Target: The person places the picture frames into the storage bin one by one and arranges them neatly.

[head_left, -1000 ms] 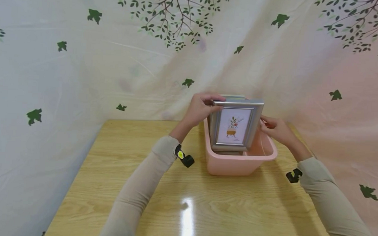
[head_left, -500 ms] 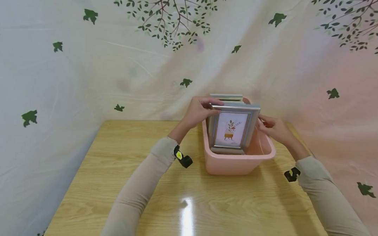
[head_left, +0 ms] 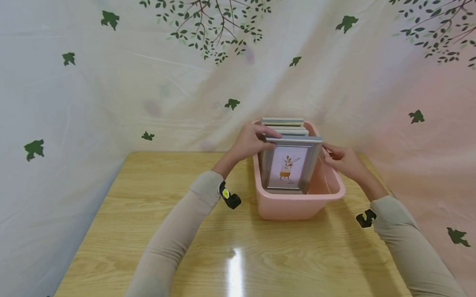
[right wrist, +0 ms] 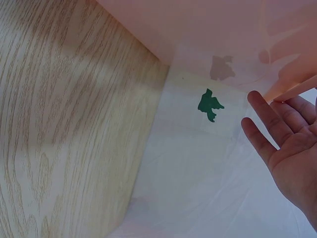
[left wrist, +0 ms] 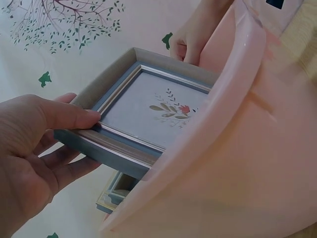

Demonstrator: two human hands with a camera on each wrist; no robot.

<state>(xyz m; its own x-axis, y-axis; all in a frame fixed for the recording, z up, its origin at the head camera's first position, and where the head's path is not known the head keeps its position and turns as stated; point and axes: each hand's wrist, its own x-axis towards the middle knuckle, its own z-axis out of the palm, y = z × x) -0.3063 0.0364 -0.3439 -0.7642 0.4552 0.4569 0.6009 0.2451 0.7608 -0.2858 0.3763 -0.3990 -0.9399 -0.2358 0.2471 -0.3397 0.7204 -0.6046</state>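
A silver-grey picture frame (head_left: 289, 166) with a potted-plant print leans upright inside a pink plastic bin (head_left: 301, 209). My left hand (head_left: 248, 142) pinches its upper left corner. In the left wrist view the thumb lies on the front of the frame (left wrist: 143, 106) and the fingers are curled behind it. My right hand (head_left: 343, 162) holds the bin's right rim, close to the frame's right edge. In the right wrist view two fingers of that hand (right wrist: 297, 153) extend outside the bin wall; the thumb is hidden. Several more frames (head_left: 283, 121) stand behind in the bin.
The bin stands at the back right of a wooden table (head_left: 172, 199), close to a hanging cloth (head_left: 185, 75) printed with trees and birds. Wrist cameras (head_left: 231, 198) are strapped on both sleeves.
The left hand has lowered the picture frame deeper into the bin and slightly toward me, so more frames show behind it. The right hand keeps its place on the rim.
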